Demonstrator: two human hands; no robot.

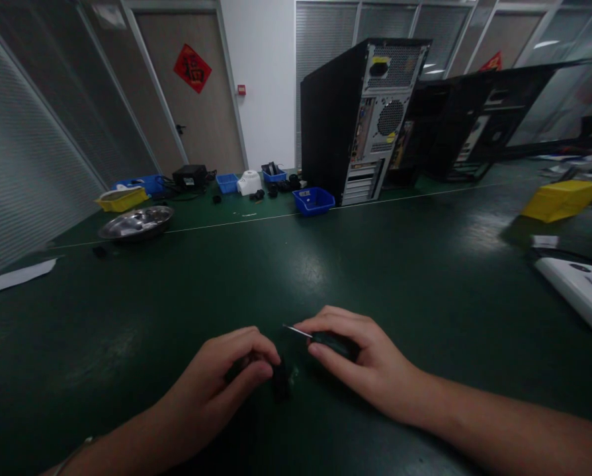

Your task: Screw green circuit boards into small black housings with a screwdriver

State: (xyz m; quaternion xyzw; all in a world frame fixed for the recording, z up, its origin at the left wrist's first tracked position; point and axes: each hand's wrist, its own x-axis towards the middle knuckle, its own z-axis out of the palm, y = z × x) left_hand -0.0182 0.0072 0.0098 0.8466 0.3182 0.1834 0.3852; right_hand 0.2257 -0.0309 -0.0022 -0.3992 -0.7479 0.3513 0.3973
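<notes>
My left hand point(229, 373) rests on the green mat near the front edge, fingers curled round a small black part point(280, 381) that stands on the mat. My right hand point(360, 360) lies just to its right, closed on a screwdriver point(325, 339) with a dark handle. The thin metal shaft points left toward the black part, its tip above my left fingertips.
A green table point(375, 264) stretches ahead. Two black computer cases point(355, 119) stand at the back, with blue bins point(314, 199), a metal bowl point(137, 222) and a yellow tray point(122, 198) to the left. A white device point(578, 291) and a yellow bin point(558, 198) lie at right.
</notes>
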